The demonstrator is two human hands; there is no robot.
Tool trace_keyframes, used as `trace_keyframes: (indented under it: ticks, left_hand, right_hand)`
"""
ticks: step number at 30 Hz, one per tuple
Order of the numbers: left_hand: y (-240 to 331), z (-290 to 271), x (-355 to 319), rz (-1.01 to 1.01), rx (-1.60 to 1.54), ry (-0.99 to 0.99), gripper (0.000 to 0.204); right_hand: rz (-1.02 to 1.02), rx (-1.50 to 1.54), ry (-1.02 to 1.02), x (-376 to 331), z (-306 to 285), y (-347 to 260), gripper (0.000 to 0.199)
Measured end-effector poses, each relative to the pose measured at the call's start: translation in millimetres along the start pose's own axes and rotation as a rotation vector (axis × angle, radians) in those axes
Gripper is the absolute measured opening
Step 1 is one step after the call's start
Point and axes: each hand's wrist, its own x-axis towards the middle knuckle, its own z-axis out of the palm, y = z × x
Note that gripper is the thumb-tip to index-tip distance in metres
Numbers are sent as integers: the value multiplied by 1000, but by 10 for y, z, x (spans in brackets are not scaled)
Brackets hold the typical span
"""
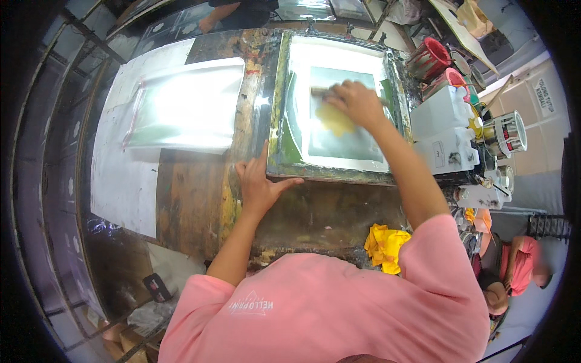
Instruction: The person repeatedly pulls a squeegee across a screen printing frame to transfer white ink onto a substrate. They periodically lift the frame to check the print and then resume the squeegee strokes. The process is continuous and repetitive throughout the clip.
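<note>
A dark-edged screen-printing frame [331, 173] with a pale mesh lies on the stained worktable. My right hand [357, 101] is closed over a brown bar-shaped squeegee [319, 91] on the mesh, blurred by motion. Just below it shows a yellow patch [334, 121]; whether it is ink or cloth I cannot make out. At the frame's near left corner my left hand [259, 181] is open, thumb and fingers spread along the two edges. To its left lies a shiny clear sheet or stack [186, 107] on white paper [112, 175].
The brown worktable [193, 193] spreads around the frame. A crumpled yellow cloth [387, 248] lies near my right elbow. White jugs [445, 121] and ink-stained red pots [428, 58] crowd the right side. Another person's arm [219, 15] shows at the far side; a seated person [520, 263] is at right.
</note>
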Motion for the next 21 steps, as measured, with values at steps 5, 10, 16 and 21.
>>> trace_keyframes:
  ticks: [5, 10, 16, 21]
  left_hand:
    - [21, -13, -22, -22, -6, -2, 119]
    - [320, -220, 167, -162, -290, -51, 111]
    - [838, -427, 657, -119, -985, 282, 120]
    - [595, -411, 639, 22, -225, -3, 123]
  right_hand:
    - [52, -1, -135, -892, -561, -868, 46]
    - [57, 77, -17, -1032, -1099, -1133, 37]
    - [-10, -158, 446, -575, -1630, -1089, 30]
    - [-17, -171, 512, -36, -2033, -896, 35]
